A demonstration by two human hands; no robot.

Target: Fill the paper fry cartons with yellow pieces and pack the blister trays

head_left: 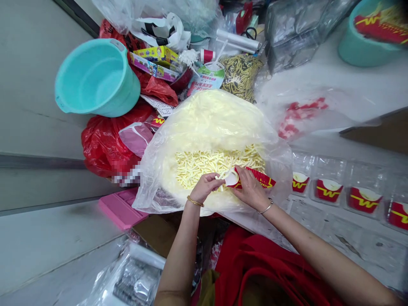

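Observation:
A large clear plastic bag (219, 114) lies open with a heap of pale yellow fry-shaped sticks (197, 165) inside. Over the heap's near edge, my right hand (251, 191) is closed round a nested stack of red fry cartons (262, 177) with yellow markings. The white inside of the front carton faces left. My left hand (207, 186) is closed in a pinch at that carton's mouth, with a few of the sticks between its fingertips. How many it holds cannot be made out.
At the left, a turquoise bucket (95, 78) stands above a red plastic bag (108, 144). Another bucket (363, 44) with red cartons is at the top right. Clear trays (328, 168) holding red cartons line the right side. A pink plastic piece (123, 208) lies left.

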